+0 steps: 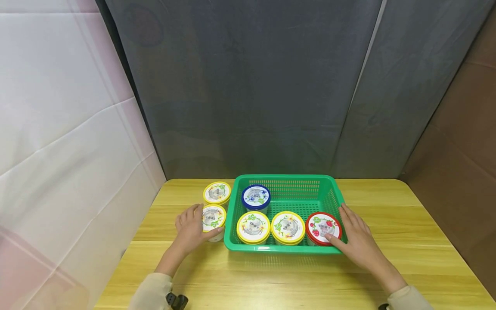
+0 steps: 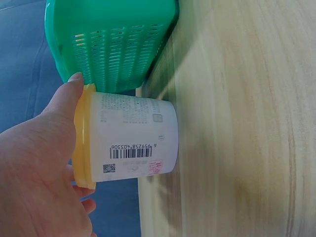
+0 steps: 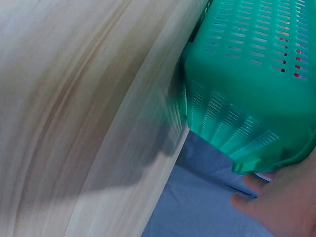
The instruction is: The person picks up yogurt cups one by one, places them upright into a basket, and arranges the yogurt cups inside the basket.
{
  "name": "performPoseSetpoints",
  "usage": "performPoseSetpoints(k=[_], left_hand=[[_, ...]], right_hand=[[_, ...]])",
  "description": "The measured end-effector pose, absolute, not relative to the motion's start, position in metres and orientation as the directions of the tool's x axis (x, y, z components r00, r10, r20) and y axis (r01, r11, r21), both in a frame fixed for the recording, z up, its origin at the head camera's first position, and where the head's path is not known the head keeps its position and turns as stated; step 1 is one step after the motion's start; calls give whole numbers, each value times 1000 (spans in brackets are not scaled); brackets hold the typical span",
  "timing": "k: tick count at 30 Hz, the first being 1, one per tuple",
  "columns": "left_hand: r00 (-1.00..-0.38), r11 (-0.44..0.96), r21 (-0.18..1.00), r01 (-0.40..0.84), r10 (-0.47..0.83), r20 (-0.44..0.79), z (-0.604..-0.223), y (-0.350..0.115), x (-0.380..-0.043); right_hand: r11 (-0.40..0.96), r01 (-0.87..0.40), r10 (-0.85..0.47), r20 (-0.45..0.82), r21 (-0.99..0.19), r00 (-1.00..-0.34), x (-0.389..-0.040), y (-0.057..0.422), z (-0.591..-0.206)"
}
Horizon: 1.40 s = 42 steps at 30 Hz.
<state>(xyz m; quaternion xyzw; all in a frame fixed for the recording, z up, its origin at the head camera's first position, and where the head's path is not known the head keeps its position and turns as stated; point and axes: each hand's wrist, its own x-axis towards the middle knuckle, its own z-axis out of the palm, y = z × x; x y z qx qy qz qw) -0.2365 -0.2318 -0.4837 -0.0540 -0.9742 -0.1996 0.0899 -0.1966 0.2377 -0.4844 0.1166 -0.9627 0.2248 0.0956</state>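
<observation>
My left hand (image 1: pixel 190 229) holds a white tub with a yellow lid (image 1: pixel 213 217) by its lid rim, just left of the green basket (image 1: pixel 286 249). In the left wrist view the tub's barcoded side (image 2: pixel 133 136) shows, its base on the table. Over the basket's right rim lies my right hand (image 1: pixel 358 239), thumb at the red-lidded tub (image 1: pixel 320 227) inside, other fingers spread along the outside of the rim. In the right wrist view its fingertips (image 3: pixel 242 201) are beside the basket corner; the tub itself is mostly hidden there.
Two yellow-lidded tubs, one left (image 1: pixel 253 227) and one middle (image 1: pixel 288 227), share the basket's front row with the red one. Behind the left one stands a blue-lidded tub (image 1: pixel 256 197). Another yellow-lidded tub (image 1: pixel 217 192) stands outside, at the basket's left. A grey curtain (image 1: pixel 248 94) hangs behind the wooden table (image 1: pixel 391 224).
</observation>
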Motion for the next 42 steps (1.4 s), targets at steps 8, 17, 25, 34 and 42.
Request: performPoseSetpoints(k=[8, 17, 25, 34, 42], left_hand=[[-973, 906, 392, 160, 78, 219, -486, -231, -236], [-965, 923, 347, 166, 81, 248, -483, -230, -235], [-966, 926, 343, 157, 72, 249, -481, -231, -236], [-958, 929, 332, 163, 69, 278, -474, -235, -237], [-951, 935, 313, 165, 67, 300, -463, -234, -236]], right_hand=[[874, -261, -178, 231, -409, -956, -197, 238, -484], [874, -261, -179, 228, -410, -957, -195, 237, -483], [871, -265, -181, 229, -414, -956, -196, 237, -484], [868, -276, -188, 242, -413, -952, -196, 238, -483], [871, -277, -189, 242, -407, -952, -197, 239, -486]])
